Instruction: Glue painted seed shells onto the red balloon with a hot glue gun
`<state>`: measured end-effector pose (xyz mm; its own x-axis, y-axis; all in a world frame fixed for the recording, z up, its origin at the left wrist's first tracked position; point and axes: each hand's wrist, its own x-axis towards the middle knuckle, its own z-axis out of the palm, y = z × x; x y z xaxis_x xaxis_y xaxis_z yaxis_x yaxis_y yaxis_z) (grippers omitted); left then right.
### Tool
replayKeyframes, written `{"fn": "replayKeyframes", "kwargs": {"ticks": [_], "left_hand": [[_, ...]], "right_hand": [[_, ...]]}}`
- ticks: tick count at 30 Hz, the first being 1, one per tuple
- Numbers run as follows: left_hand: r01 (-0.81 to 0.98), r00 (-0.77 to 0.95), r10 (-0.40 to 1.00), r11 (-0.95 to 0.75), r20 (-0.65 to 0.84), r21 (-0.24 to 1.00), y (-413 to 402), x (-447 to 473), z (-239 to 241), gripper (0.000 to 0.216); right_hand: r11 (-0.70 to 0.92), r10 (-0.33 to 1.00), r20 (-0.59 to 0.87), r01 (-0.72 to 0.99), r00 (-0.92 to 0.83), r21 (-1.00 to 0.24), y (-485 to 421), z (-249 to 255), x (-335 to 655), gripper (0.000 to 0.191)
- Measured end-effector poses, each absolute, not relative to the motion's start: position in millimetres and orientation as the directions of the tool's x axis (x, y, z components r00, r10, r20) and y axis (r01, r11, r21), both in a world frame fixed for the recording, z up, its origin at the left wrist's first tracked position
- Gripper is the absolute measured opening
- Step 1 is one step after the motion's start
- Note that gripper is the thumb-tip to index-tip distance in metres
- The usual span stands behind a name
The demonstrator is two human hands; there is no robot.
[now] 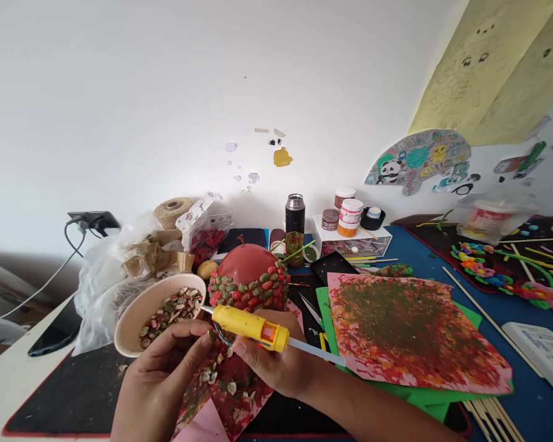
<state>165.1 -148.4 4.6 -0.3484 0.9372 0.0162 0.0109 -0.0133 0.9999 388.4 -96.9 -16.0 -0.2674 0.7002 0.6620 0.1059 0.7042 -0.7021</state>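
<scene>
My right hand (276, 368) grips a yellow glue gun (251, 326) with a clear glue stick poking out of its back end. Its metal tip points left, over the rim of a cream bowl (131, 325) of painted shells. My left hand (159, 374) is closed in a pinch on a small shell piece (211, 336) right under the gun's nozzle. Just behind stands a red balloon (246, 263) with a band of red and green shells (249, 291) glued round its lower part. Loose shells lie on a paint-stained sheet (233, 387) below my hands.
A paint-smeared pink sheet (410, 334) on green paper lies to the right. Also present are scissors (311, 310), a black flask (295, 224), paint jars (349, 218) on a white drawer box, twine (172, 212), plastic bags (105, 270), wooden sticks (488, 319) and a phone (55, 334).
</scene>
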Motion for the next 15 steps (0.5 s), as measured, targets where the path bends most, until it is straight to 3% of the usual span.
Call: {"fn": "replayKeyframes", "kwargs": {"ticks": [4, 10, 15], "left_hand": [[0.042, -0.279, 0.960, -0.023, 0.034, 0.999, -144, 163, -6, 0.062], [0.100, -0.223, 0.970, -0.070, 0.091, 0.993, -143, 174, 0, 0.059], [0.094, -0.203, 0.975, -0.069, 0.087, 0.993, -141, 179, 10, 0.062]], "right_hand": [[0.677, 0.719, 0.652, 0.033, -0.241, -0.735, -96, -15, 387, 0.063], [0.656, 0.739, 0.617, 0.081, -0.270, -0.750, -94, -18, 388, 0.048], [0.641, 0.748, 0.618, 0.025, -0.241, -0.767, -94, -17, 387, 0.052]]}}
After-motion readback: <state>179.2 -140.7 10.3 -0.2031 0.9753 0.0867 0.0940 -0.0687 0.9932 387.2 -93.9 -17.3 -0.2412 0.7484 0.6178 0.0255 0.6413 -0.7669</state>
